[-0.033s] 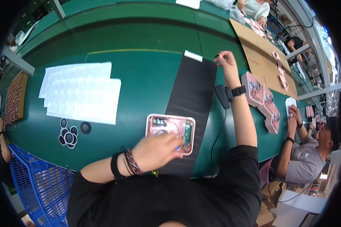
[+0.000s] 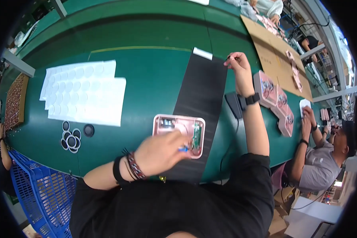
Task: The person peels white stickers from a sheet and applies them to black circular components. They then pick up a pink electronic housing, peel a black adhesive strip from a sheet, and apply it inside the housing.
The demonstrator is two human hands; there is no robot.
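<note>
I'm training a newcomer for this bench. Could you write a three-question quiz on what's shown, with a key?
1. True or false: the nearest pink housing contains a green circuit board.
2. What is the left hand over? (A) the blue crate; (B) that housing; (C) the cardboard.
3. Fill in: the white sheets lie to the ____ of the black mat.

Key: 1 true; 2 B; 3 left.

black short-sleeved shirt (image 2: 146, 210), loose plain sleeves (image 2: 250, 170), black band (image 2: 118, 170) on the left wrist (image 2: 125, 169), braided bracelet (image 2: 135, 166) in red, white and dark threads, thin black string ends (image 2: 125, 152), black strap (image 2: 252, 98) around the right wrist (image 2: 245, 89)
</note>
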